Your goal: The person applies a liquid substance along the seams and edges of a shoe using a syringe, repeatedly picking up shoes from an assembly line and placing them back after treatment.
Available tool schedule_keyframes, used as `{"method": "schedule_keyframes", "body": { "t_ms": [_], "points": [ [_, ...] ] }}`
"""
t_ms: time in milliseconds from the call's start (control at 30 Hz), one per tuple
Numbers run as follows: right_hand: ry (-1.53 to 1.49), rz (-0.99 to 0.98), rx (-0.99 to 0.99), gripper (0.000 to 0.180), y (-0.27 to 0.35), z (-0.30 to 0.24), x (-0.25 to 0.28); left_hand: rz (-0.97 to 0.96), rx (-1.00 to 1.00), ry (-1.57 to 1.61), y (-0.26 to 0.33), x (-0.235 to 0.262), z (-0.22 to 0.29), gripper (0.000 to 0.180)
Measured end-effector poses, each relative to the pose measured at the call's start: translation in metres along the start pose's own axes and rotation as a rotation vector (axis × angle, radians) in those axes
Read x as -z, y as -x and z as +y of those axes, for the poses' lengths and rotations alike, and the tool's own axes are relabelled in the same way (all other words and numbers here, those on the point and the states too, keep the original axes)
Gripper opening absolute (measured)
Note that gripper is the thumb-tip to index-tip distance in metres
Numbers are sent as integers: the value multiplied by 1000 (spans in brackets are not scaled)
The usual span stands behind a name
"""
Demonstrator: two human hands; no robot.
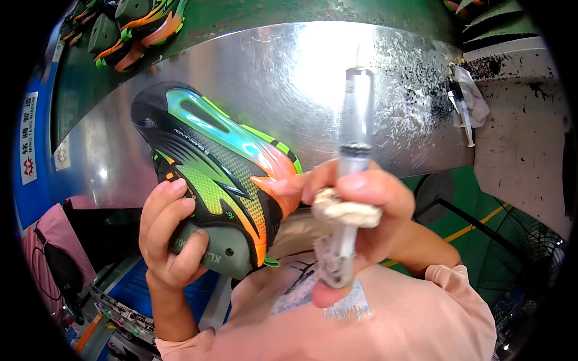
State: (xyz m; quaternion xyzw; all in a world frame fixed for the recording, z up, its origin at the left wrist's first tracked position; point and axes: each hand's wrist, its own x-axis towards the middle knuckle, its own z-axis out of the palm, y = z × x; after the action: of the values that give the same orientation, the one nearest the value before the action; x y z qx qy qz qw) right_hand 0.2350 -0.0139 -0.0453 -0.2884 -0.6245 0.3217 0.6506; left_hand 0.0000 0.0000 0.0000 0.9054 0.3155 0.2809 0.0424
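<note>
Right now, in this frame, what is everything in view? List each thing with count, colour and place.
shoe: one, black, green and orange, on a grey-green last, left of centre, held up.
syringe: one, clear with a crusted collar, centre, upright.
metal sheet: one, shiny silver, behind the shoe.
shoes on belt: several, same colours, top left.
spare syringe: one, clear, hanging at the sheet's right edge.
white bench: one, black-speckled, right.
fan: one, black wire guard, lower right.
shirt: one, pale pink, bottom.
left hand: fingers around the shoe's last.
right hand: fingers wrapped around the syringe.
</note>
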Motion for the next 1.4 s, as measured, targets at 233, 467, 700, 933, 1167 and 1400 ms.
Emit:
{"method": "schedule_keyframes", "body": {
  "t_ms": [233,467,700,933,1167,1400],
  "points": [
    [235,-282,36,70,-5,-3,17,-22,-8,-25,-4,3,1,26],
    [9,158,-83,101,2,6,55,30,124,-85,9,-6,24,27],
    [-489,244,-570,104,20,-14,13,198,800,309,20,-33,69,114],
    [-329,46,-410,106,34,-15,68,538,1267,1332,-3,-15,76,99],
    [533,-190,-160,90,16,8,110,470,1154,1167,-7,-24,14,73],
    [730,-149,-123,83,20,22,109,283,741,846,-185,-38,-91,57]
  ]
}}
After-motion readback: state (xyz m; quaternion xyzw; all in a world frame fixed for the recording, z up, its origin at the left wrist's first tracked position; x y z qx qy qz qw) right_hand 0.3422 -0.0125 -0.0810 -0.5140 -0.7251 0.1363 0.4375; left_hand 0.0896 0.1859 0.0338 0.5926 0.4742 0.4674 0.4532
